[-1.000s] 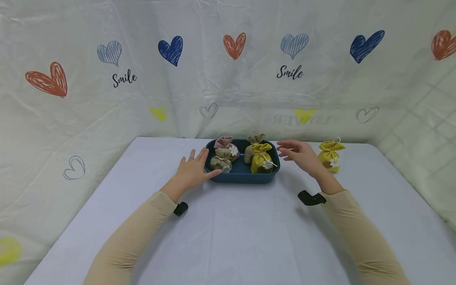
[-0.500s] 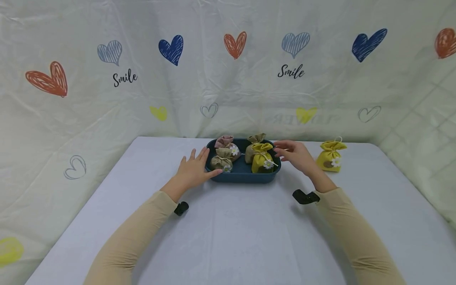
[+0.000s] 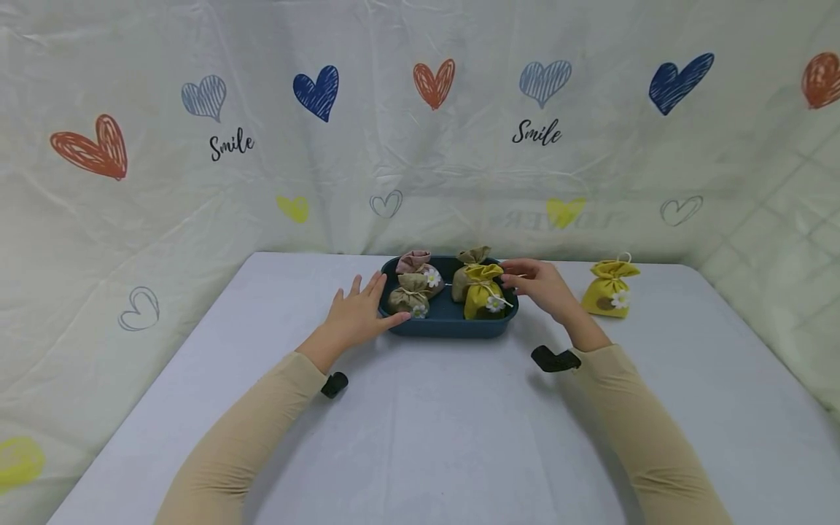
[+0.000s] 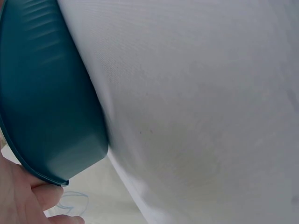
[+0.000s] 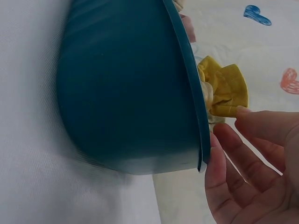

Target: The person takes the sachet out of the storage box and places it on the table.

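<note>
A dark teal tray [image 3: 446,328] stands at the far side of the table. Inside it are a yellow drawstring pouch [image 3: 483,290], a tan pouch [image 3: 461,284] behind that, a pinkish pouch [image 3: 413,261] and a brownish pouch [image 3: 408,293]. My left hand [image 3: 353,317] rests at the tray's left end, fingers spread along the rim. At the opposite end, my right hand [image 3: 541,288] has loosely bent fingers at the rim. In the right wrist view its thumb tip meets the edge of the yellow pouch's gathered top [image 5: 229,91].
Another yellow pouch [image 3: 606,292] with a white flower stands on the table to the right of the tray. A white cloth [image 3: 453,423] covers the table. Behind it hangs a pale curtain [image 3: 367,160] printed with hearts.
My right hand has moved left, from just beside the tray to its right rim and the yellow pouch there. The left hand and the pouches have stayed in place.
</note>
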`<state>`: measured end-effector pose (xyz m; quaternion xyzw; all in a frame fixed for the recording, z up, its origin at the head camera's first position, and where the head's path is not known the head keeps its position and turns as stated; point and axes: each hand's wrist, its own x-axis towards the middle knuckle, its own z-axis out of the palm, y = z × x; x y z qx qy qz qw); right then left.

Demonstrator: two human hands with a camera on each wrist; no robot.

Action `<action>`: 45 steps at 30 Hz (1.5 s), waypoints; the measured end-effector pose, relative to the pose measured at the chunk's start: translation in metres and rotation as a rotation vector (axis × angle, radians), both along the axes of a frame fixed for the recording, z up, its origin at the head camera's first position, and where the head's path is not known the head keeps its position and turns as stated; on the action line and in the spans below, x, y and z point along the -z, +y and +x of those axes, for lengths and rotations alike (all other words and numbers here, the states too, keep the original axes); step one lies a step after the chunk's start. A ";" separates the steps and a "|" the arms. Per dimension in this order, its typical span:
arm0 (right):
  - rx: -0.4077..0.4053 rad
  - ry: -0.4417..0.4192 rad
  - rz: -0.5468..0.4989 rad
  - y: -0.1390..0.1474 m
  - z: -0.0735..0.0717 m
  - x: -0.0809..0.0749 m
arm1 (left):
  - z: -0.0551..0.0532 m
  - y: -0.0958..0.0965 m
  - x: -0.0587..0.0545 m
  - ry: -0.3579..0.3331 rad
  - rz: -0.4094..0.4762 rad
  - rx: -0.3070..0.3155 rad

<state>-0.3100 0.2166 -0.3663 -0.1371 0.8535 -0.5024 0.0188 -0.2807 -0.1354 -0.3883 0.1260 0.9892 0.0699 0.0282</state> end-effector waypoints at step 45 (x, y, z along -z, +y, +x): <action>0.081 0.179 0.099 -0.015 -0.007 0.010 | 0.000 -0.001 -0.002 -0.017 0.009 0.001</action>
